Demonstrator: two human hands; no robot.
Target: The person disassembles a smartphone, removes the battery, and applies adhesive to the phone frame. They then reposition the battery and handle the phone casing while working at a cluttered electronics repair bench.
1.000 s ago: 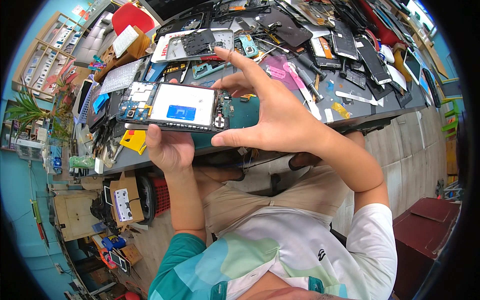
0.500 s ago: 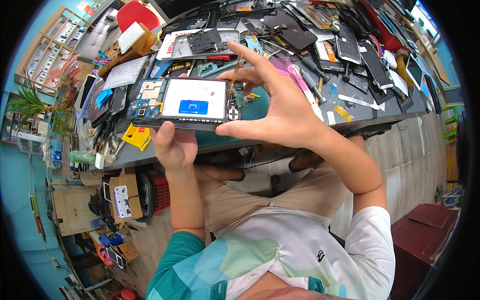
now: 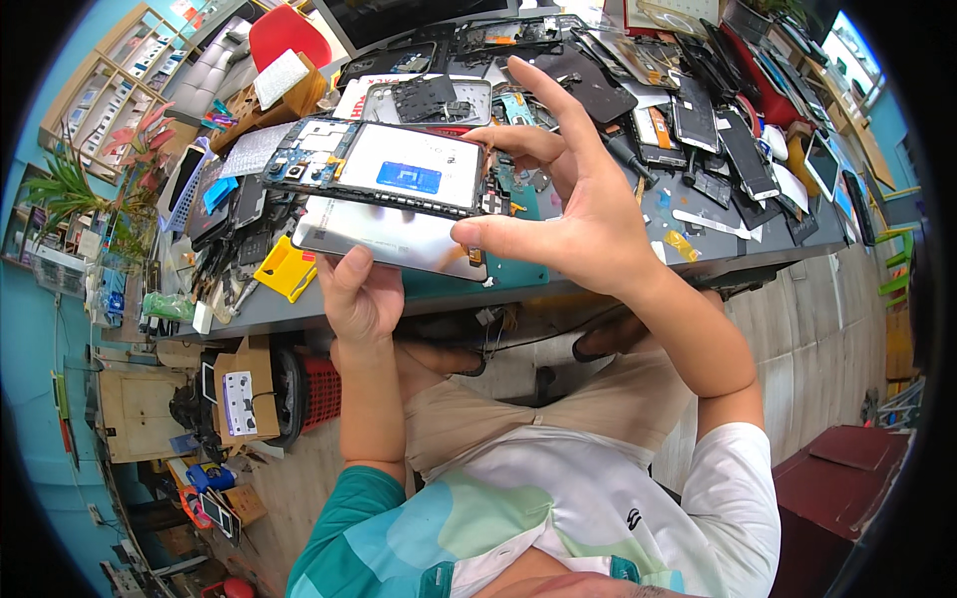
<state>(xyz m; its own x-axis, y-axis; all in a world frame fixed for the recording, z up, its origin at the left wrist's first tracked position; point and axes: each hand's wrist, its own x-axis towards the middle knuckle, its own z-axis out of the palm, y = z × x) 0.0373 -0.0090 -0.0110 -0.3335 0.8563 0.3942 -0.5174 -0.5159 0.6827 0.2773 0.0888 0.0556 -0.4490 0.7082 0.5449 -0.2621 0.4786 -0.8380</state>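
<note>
An opened phone body (image 3: pixel 399 164) hangs above the desk's front edge, showing a blue circuit board, a white battery with a blue label, and a black frame. Just below it sits a thin silver panel (image 3: pixel 379 235), looking like the back of a screen, parted from the body along the near side. My left hand (image 3: pixel 364 299) holds the panel, thumb on its near edge and fingers hidden underneath. My right hand (image 3: pixel 588 214) grips the right end of the phone body between thumb and fingers, its index finger raised. Whether the two parts still touch at the far side is hidden.
A green mat (image 3: pixel 518 284) lies under the hands. Phone shells and parts crowd the grey desk, with a yellow piece (image 3: pixel 287 267) at left, a screwdriver (image 3: pixel 630 159) and a row of phones (image 3: pixel 743 149) at right. A monitor (image 3: pixel 399 20) stands behind.
The phone body has lifted and tilted away from the silver panel, which now shows below it. My left hand has shifted slightly right, and my right hand has risen with the body.
</note>
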